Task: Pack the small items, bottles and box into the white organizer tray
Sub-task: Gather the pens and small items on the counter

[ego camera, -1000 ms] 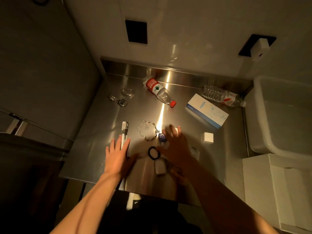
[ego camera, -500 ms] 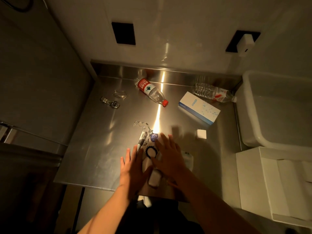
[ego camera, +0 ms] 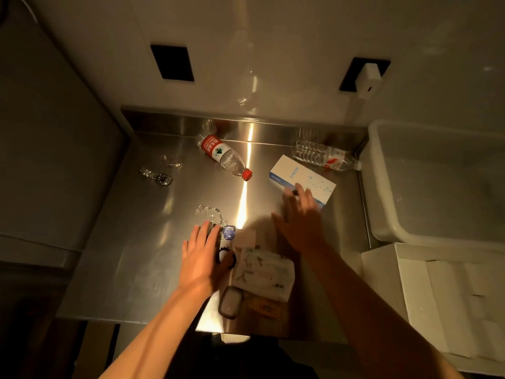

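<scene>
My left hand [ego camera: 200, 255] lies flat and open on the steel counter [ego camera: 142, 255], covering a pen and touching a black bead bracelet [ego camera: 226, 258]. My right hand [ego camera: 302, 217] is open, fingers spread, its tips at the near edge of the white Anker box [ego camera: 300, 177]. A red-label bottle [ego camera: 222, 157] lies at the back middle, a clear bottle [ego camera: 326, 155] at the back right. A silver chain [ego camera: 209, 212], a small blue-white item [ego camera: 229, 232], a white packet [ego camera: 263, 272] and a small case [ego camera: 231, 302] lie near my hands. The white organizer tray [ego camera: 448, 296] sits at the lower right.
A wristwatch [ego camera: 157, 177] and a thin bracelet [ego camera: 172, 161] lie at the counter's left. A large translucent tub [ego camera: 437, 181] stands right of the counter, behind the tray. A raised steel lip runs along the back by the wall.
My right hand has moved away from the small items, forward and right to the Anker box. My left hand slid right onto the pen and bracelet. The small white cube is hidden now.
</scene>
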The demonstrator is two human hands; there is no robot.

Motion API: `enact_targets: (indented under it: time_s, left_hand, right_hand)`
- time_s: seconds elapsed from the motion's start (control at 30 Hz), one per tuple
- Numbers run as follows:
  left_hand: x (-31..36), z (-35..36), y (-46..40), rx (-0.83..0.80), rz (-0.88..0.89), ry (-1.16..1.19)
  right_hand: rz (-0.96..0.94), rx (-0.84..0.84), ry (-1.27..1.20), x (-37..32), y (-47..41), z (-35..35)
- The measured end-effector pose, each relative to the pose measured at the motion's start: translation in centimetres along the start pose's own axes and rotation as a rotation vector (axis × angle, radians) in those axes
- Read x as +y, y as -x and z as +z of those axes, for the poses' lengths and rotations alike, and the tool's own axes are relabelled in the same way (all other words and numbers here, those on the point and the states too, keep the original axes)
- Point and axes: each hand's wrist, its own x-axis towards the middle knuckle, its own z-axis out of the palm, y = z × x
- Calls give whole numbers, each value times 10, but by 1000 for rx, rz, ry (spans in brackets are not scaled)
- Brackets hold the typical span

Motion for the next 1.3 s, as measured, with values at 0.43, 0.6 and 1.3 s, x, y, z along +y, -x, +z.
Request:
enact_targets:
  time_s: [0.43, 0.6, 1.3]
  left_hand:
    - [78, 8, -96, 25, 253, -34]
    - [88, 23, -114, -151, 126, 50]
    - [95, 24, -62, -113, 452, -151]
  right_hand:
    - [107, -134, 42, 84, -55, 3]
    - [155, -242, -63, 104, -58, 6]
    - [143, -243, -156, 35, 61, 35]
